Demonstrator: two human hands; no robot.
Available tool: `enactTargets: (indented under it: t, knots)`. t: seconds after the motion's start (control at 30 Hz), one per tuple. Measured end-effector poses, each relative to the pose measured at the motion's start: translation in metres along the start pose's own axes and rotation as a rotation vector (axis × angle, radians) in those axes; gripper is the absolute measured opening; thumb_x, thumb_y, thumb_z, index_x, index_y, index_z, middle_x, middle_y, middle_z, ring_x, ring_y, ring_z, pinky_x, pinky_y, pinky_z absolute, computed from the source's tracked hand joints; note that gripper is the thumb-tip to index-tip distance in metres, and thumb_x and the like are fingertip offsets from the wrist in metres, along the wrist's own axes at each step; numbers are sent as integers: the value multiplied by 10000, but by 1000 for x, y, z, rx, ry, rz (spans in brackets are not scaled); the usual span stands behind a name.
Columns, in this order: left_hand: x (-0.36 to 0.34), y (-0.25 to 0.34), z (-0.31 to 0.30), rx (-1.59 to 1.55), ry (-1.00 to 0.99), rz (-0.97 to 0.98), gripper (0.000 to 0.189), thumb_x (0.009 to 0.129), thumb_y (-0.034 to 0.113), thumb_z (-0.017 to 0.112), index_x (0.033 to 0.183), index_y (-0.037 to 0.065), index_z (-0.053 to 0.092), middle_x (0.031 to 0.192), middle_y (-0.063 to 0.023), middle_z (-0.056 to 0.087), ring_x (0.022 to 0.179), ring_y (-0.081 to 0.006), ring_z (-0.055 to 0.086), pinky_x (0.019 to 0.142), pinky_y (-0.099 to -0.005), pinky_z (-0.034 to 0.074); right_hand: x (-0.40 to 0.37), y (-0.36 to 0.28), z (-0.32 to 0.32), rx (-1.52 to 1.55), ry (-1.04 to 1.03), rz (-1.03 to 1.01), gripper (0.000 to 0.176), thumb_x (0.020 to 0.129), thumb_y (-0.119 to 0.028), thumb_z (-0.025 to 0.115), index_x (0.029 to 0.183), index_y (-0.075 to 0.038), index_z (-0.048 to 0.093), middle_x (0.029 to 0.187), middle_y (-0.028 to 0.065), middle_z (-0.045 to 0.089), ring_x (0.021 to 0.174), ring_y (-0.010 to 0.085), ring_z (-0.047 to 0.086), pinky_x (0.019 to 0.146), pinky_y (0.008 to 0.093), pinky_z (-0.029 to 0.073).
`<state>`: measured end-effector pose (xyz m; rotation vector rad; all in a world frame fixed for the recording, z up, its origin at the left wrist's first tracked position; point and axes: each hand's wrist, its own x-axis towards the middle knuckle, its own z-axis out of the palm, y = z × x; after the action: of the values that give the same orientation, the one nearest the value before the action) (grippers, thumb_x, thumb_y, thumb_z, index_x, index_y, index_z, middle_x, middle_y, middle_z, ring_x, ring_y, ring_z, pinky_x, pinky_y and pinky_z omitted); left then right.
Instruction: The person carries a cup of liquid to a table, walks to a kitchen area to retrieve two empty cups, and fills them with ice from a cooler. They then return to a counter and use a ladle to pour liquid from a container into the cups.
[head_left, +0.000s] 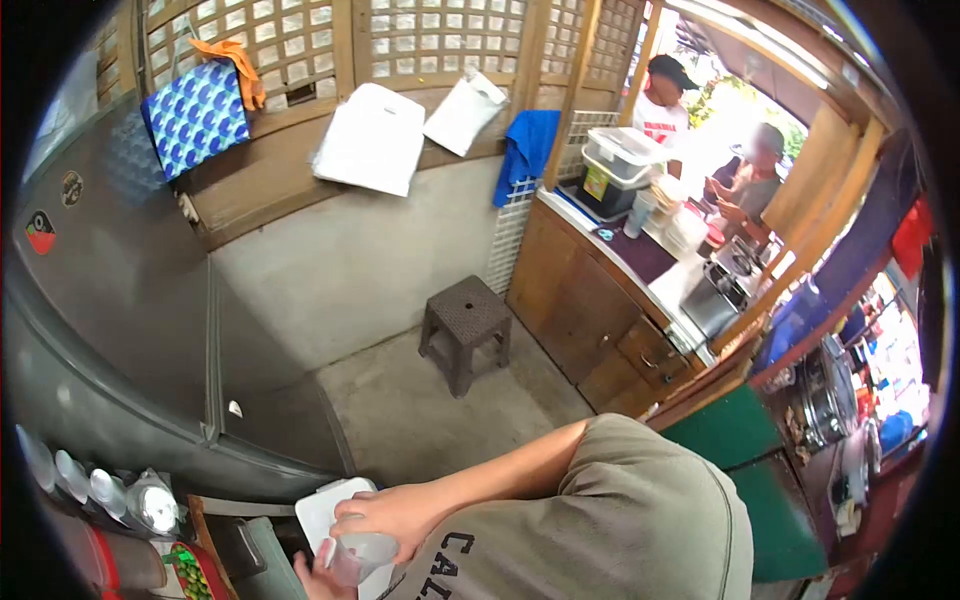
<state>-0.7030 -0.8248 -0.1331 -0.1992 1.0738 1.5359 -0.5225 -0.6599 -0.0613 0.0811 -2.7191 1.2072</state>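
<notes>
At the bottom of the view, my right hand (pixel 385 518) is closed around the upper side of a clear plastic cup (pixel 366 552). Fingers of my left hand (pixel 322 578) wrap the cup's lower left side; the rest of that hand is partly cut off by the frame edge. Beneath the hands is a white plastic container (pixel 318 508), partly covered by them. What the cup contains, if anything, I cannot make out.
A grey refrigerator (pixel 130 270) stands at left. Stacked cups (pixel 105 490) and a container of small green fruits (pixel 190 572) sit lower left. A brown stool (pixel 468 310) stands on the floor. Beyond a wooden counter (pixel 590 290) with tubs (pixel 622 155), two people are visible.
</notes>
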Motion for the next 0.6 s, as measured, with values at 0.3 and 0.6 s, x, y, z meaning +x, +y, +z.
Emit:
enactTargets:
  t: [0.3, 0.6]
  knots:
    - [13, -46, -36, 243, 31, -184, 256, 809, 274, 460, 952, 91, 570, 919, -75, 614, 785, -240, 594, 587, -386, 472, -39, -32, 45, -220, -32, -129, 981, 480, -179, 817, 1340, -141, 346, 1275, 179, 353, 1119, 364, 402, 850, 410, 488]
    - [44, 33, -18, 59, 161, 324, 353, 832, 395, 508, 1010, 91, 535, 926, -63, 526, 803, -210, 508, 678, -347, 459, -164, -77, -142, -432, 1405, -64, 646, 623, -374, 697, 1133, -65, 448, 1121, 108, 443, 1038, 265, 472, 876, 413, 436]
